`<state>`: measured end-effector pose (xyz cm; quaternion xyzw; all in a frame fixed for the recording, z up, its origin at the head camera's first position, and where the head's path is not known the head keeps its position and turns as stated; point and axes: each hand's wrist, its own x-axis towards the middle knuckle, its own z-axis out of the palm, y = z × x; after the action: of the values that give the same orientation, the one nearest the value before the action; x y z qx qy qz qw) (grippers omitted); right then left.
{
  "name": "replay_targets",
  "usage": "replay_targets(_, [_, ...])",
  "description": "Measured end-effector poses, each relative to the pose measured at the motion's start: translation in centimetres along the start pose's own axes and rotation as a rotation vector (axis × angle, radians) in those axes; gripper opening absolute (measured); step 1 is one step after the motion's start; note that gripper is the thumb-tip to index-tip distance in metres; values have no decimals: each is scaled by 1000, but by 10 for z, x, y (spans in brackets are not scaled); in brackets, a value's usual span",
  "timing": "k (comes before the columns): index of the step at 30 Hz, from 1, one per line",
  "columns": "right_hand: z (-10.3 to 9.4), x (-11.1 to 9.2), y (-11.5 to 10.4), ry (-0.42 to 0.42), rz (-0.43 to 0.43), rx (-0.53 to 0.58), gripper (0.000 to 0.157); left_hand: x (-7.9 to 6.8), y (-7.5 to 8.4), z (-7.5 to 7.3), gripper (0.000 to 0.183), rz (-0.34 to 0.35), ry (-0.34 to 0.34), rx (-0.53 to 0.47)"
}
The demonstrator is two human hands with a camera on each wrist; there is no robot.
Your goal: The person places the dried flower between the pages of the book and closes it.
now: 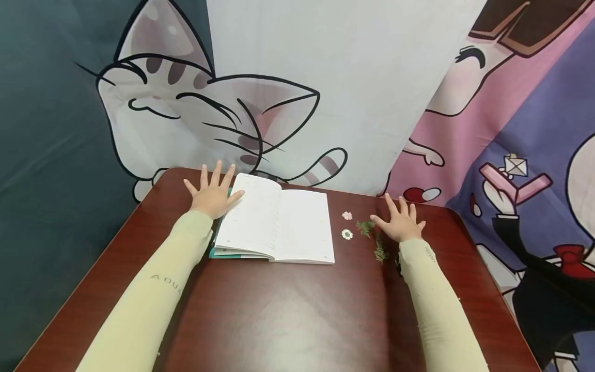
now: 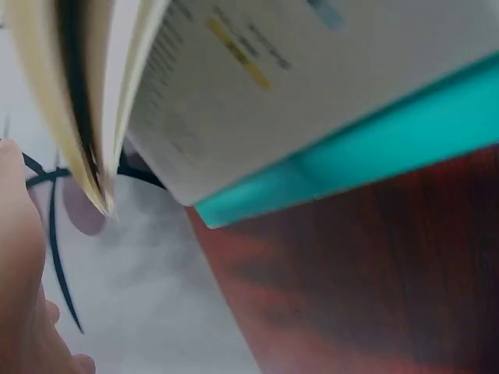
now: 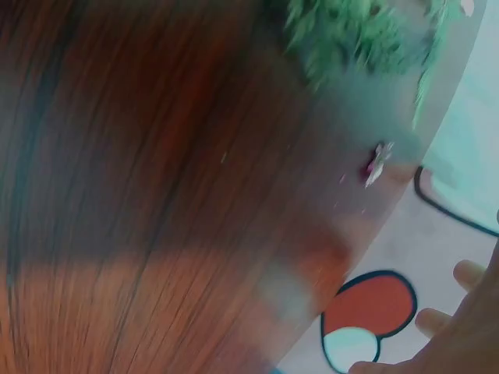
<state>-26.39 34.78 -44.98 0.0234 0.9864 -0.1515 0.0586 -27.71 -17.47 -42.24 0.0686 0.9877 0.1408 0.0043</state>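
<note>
An open book (image 1: pixel 304 225) with white pages and a teal cover (image 2: pixel 327 171) lies on the table. My left hand (image 1: pixel 211 199), fingers straight and spread, is at the book's upper left edge; whether it touches the page I cannot tell. On the right, my right hand (image 1: pixel 401 225) has its fingers spread and holds nothing. Just left of it are two green leafy sprigs, one higher (image 1: pixel 365 228) and one lower (image 1: pixel 380 251). Between book and sprigs lie a small pink flower (image 1: pixel 347 215) and a white flower (image 1: pixel 347 234) with a green centre.
The dark red-brown wooden table (image 1: pixel 279 315) has rounded far corners. Behind it hangs a cloth backdrop (image 1: pixel 353 93) with a cartoon cat and figures, close to the far edge. In the right wrist view a small reddish-white piece (image 3: pixel 377 164) lies near the table edge.
</note>
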Motion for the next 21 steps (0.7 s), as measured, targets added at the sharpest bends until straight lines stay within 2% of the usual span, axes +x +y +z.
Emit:
replay_targets(4, [4, 2, -9, 24, -51, 4, 92, -2, 10, 1, 84, 37, 54, 9])
replay_targets(7, [8, 1, -18, 43, -84, 7, 86, -6, 19, 2, 83, 66, 70, 13])
replay_targets(14, [14, 1, -35, 115, -156, 42, 70, -21, 45, 9, 82, 128, 31, 13])
replay_targets(21, [21, 5, -43, 167, -213, 159, 44, -31, 62, 29, 80, 207, 6, 22])
